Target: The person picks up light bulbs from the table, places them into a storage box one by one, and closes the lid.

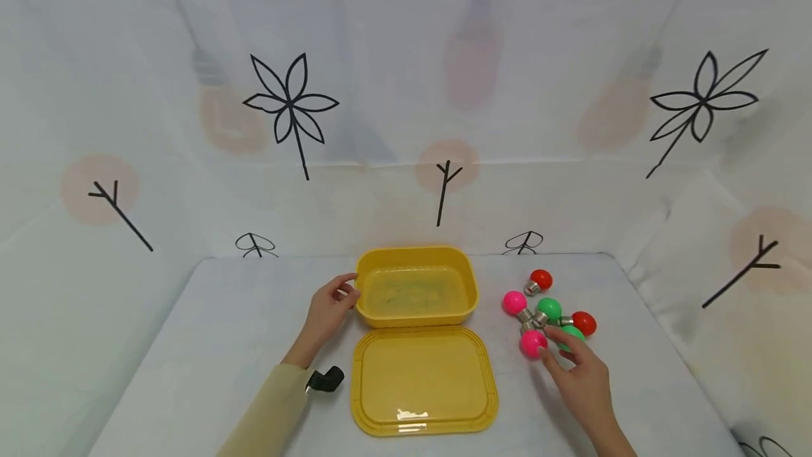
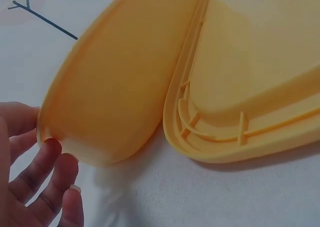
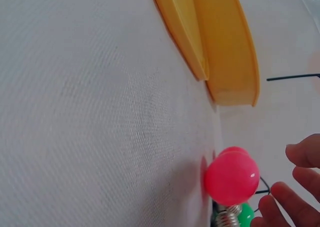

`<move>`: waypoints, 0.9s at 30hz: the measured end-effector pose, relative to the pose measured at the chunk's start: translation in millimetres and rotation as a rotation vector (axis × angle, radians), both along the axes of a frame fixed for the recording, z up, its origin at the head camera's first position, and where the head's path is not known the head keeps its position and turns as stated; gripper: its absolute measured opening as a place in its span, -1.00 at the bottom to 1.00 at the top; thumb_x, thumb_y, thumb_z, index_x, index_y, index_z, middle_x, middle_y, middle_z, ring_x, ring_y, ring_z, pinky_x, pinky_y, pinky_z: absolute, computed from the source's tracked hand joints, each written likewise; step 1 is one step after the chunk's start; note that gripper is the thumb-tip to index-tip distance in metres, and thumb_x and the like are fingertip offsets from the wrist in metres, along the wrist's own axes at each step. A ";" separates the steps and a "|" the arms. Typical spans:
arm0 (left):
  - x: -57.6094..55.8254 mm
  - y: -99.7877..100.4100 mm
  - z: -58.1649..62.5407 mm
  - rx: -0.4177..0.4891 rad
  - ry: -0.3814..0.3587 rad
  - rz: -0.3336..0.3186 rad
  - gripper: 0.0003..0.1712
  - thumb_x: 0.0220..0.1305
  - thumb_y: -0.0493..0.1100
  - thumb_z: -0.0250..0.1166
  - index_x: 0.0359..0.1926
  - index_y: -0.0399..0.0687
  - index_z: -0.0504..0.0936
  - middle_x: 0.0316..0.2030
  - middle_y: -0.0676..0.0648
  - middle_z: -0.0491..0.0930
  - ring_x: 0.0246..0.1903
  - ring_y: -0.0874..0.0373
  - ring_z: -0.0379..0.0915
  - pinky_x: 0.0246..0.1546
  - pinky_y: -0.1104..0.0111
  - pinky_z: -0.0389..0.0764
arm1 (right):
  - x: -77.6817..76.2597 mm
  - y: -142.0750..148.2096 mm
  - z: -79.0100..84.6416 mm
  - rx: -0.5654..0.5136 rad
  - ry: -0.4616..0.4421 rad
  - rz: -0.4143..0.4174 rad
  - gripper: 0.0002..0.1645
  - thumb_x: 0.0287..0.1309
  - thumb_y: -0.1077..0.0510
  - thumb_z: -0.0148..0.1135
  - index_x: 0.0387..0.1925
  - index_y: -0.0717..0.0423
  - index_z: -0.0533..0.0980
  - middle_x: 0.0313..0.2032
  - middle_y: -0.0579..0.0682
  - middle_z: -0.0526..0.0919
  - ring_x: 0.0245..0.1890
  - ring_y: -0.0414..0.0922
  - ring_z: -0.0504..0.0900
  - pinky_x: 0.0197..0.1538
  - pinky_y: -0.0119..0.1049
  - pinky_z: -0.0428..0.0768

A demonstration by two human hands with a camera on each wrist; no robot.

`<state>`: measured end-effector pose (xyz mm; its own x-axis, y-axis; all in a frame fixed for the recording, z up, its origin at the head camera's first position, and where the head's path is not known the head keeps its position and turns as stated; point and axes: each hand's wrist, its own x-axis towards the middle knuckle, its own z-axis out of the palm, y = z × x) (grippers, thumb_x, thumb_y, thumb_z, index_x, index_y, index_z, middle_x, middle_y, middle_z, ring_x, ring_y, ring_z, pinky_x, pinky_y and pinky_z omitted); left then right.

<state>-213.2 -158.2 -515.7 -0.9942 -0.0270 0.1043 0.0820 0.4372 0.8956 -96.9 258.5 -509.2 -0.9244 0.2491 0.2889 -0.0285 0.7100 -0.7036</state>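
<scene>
My left hand point(image 1: 330, 309) is at the left side of a yellow plastic box point(image 1: 366, 252), its fingertips touching the outer wall. In the left wrist view those fingers point(image 2: 50, 182) lie loosely against the box wall point(image 2: 115, 87). My right hand point(image 1: 580, 376) reaches over a group of toy light bulbs with silver screw bases. Its thumb and forefinger are spread around the nearest pink bulb point(image 1: 533, 344). In the right wrist view that pink bulb point(image 3: 232, 179) stands apart from the fingers point(image 3: 295, 204).
A yellow lid point(image 1: 423, 381) lies in front of the box. Around the right hand are another pink bulb point(image 1: 514, 302), two green bulbs point(image 1: 550, 309) and two red bulbs point(image 1: 584, 324). A white patterned cloth point(image 1: 406, 90) hangs behind the white table point(image 1: 209, 344).
</scene>
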 end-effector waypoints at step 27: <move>-12.1 -3.5 0.1 0.177 -0.182 -0.088 -0.49 0.28 -0.15 0.38 0.24 -0.10 0.57 -0.47 -0.06 0.50 -0.49 0.08 0.35 -0.41 0.36 0.48 | -8.3 1.8 -9.5 0.028 -0.093 0.032 -0.46 0.05 0.30 0.45 0.12 0.17 0.56 0.06 0.19 0.61 0.09 0.14 0.51 0.00 0.16 0.57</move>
<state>-225.3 -161.7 -515.6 -0.9955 0.0582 -0.0748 -0.0564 0.2705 0.9611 -105.3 260.3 -518.7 -0.9549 0.2123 0.2077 0.0133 0.7292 -0.6842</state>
